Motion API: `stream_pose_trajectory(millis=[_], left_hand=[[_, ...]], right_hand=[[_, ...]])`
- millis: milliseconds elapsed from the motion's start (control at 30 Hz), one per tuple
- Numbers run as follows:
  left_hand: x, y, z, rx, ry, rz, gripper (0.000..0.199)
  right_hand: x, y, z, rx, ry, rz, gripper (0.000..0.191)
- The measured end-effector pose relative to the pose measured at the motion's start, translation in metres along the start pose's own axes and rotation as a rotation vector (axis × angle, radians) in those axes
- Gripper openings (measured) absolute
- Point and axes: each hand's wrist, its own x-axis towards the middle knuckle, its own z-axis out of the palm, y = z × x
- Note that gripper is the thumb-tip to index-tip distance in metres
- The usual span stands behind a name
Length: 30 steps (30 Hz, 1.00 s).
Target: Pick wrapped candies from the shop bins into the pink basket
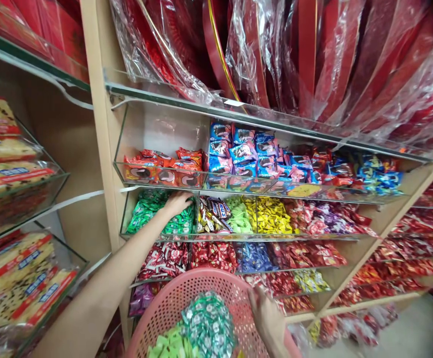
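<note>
My left hand [178, 204] reaches into a clear shelf bin and lies over the green-wrapped candies [145, 211], at the bin's right side. Its fingers look stretched over the wrappers, and their tips are hard to make out. Below, my right hand [267, 313] is closed on the right side of a pink perforated plastic basket [171, 288]. Inside the basket sit a heap of shiny green-and-white wrapped candies [209, 323] and some light green wrapped candies [173, 343]. The basket is tilted towards me and cut off by the lower picture edge.
Clear dividers separate chocolate bars [216, 211], yellow candies [274, 214] and red candies [164, 258]. Above are blue snack packets [242, 149] behind a glass lip, and plastic-wrapped red items [261, 54]. Packaged biscuits [22, 283] fill the left shelves. A wooden upright [99, 114] stands between.
</note>
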Motion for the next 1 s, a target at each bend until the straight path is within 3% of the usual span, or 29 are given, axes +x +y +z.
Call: stream_pose_trajectory(millis=[67,167,267,333,467,633,833,1000], left_hand=[[0.000,0.001,0.000,-0.070,0.076,-0.052,0.024],[-0.006,0.004,-0.004,-0.287,0.300,-0.172,0.021],[-0.028,0.011,-0.007,-0.554,0.508,-0.296,0.022],[-0.052,0.020,-0.006,-0.731,0.556,-0.379,0.026],[-0.107,0.043,0.000,-1.001,0.458,-0.491,0.035],[-0.153,0.067,0.007,-1.083,0.340,-0.554,0.036],[-0.175,0.087,0.049,-1.200,-0.126,-0.597,0.028],[-0.183,0.086,0.080,-1.137,-0.231,-0.656,0.025]], right_hand=[[0.000,0.000,0.001,-0.006,0.009,-0.018,0.043],[0.001,-0.002,0.000,-0.002,0.001,-0.041,0.044],[0.004,-0.005,0.000,-0.017,-0.007,-0.049,0.045],[0.008,-0.007,0.001,-0.018,0.000,-0.062,0.045],[0.016,-0.015,-0.001,0.013,0.004,-0.111,0.045],[0.023,-0.022,-0.012,-0.023,0.025,-0.129,0.043],[0.028,-0.029,-0.018,-0.042,0.059,-0.170,0.041],[0.029,-0.030,-0.014,-0.043,0.075,-0.194,0.042]])
